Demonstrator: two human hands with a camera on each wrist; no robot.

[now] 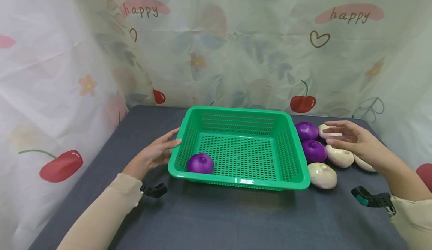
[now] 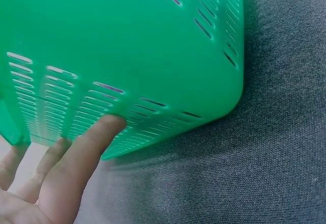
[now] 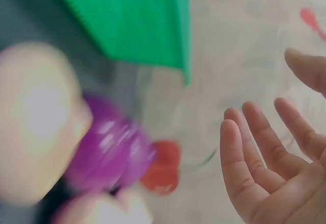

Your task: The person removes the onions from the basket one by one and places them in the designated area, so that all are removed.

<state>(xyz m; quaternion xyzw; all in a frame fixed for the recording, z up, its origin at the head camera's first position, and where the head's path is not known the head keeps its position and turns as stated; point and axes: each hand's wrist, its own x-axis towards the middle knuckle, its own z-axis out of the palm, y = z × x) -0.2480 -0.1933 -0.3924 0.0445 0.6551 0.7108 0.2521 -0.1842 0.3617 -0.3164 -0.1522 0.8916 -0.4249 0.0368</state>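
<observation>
A green plastic basket (image 1: 236, 156) with slotted walls stands on the dark table. One purple onion (image 1: 200, 163) lies inside, in its near left corner. My left hand (image 1: 153, 152) rests against the basket's left side, fingers extended; the left wrist view shows a fingertip (image 2: 112, 124) touching the slotted wall. Over the group to the right of the basket, my right hand (image 1: 362, 143) hovers with relaxed fingers and holds nothing. Beneath and beside it lie purple onions (image 1: 314, 151) and pale cream onions (image 1: 323, 175), some partly hidden by the hand.
A grey cloth (image 1: 216, 220) covers the table. Printed curtains (image 1: 233, 55) hang behind it and at both sides. The basket's right rim stands close to the nearest onions. A dark strap (image 1: 372, 198) circles the right wrist.
</observation>
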